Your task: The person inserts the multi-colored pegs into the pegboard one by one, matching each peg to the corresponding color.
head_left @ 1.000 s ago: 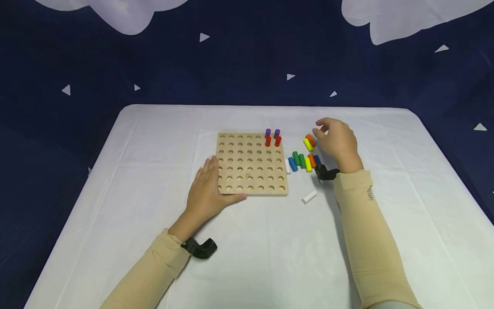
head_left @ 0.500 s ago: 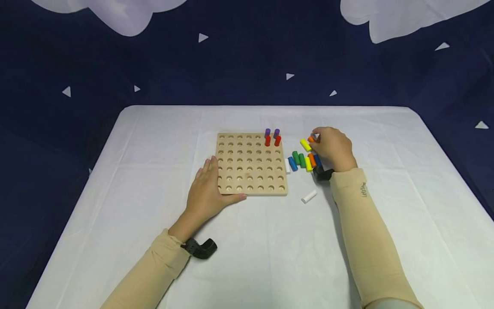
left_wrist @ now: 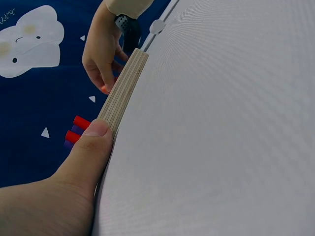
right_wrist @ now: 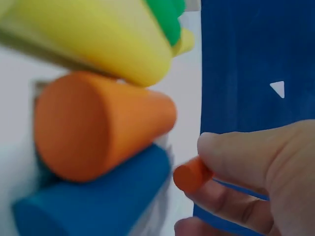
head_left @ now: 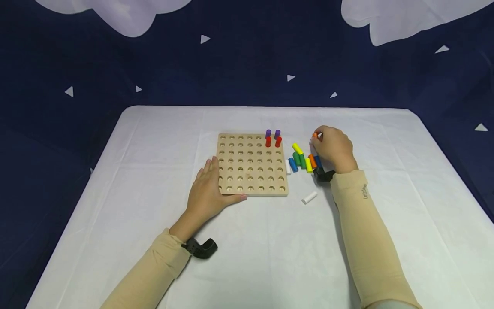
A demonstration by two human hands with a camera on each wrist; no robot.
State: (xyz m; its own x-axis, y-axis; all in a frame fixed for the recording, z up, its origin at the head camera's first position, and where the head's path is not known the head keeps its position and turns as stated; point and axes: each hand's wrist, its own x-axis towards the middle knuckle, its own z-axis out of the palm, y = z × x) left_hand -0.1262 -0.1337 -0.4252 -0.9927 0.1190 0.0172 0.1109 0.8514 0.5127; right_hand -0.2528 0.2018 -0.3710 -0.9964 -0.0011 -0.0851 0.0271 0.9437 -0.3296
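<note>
My left hand [head_left: 204, 186] lies along the left edge of a wooden pegboard [head_left: 250, 165], fingers straight against its side and thumb along its front edge. In the left wrist view the thumb [left_wrist: 88, 157] presses the board's layered edge. Two purple pegs [head_left: 277, 134] and two red pegs [head_left: 278, 141] stand upright in holes at the board's far right corner. Beyond the right side of the board, my right hand [head_left: 335, 146] pinches an orange peg [right_wrist: 189, 175] between thumb and finger. A yellow peg [head_left: 297, 149] lies nearby, just above the green pegs [head_left: 296, 159].
Right of the board lie loose pegs: a blue peg [head_left: 293, 165], another yellow peg [head_left: 308, 165], a second orange peg [head_left: 312, 161], a dark blue peg [head_left: 318, 161] and a white peg [head_left: 287, 167]. Another white peg [head_left: 309, 197] lies apart, closer to the front.
My right hand came down on the orange peg and now pinches it. The yellow peg beside it shifted left and forward, up to the green pegs. The left hand stayed still.
</note>
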